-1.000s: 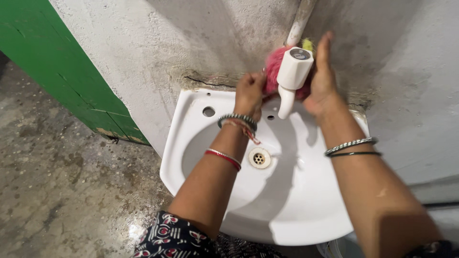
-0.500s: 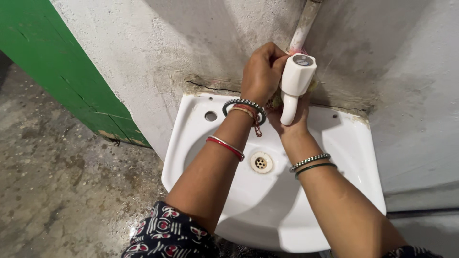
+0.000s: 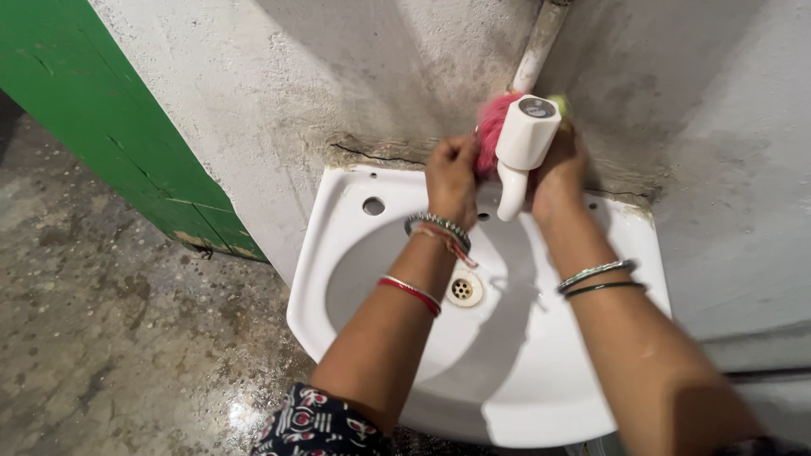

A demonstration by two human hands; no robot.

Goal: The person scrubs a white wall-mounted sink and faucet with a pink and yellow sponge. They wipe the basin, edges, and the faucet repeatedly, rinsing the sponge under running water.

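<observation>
A white plastic tap [image 3: 522, 143] juts out from a pipe [image 3: 537, 46] on the wall above a white wash basin [image 3: 541, 380]. A pink scrubbing cloth [image 3: 490, 131] is wrapped behind the tap. My left hand [image 3: 452, 177] grips the cloth's left side, just left of the tap. My right hand [image 3: 557, 173] holds the cloth's other side behind and right of the tap; a bit of yellow shows above it. Both wrists wear bangles.
The basin's drain [image 3: 463, 290] sits between my forearms, and a faucet hole [image 3: 372, 205] is at its back left. Rough grey wall [image 3: 296, 93] rises behind. A green door frame [image 3: 101, 118] stands at left over a wet concrete floor [image 3: 110, 338].
My hands, bunched tight at the tap half a second ago, have spread apart to either side, and the pink cloth shows again behind the tap.
</observation>
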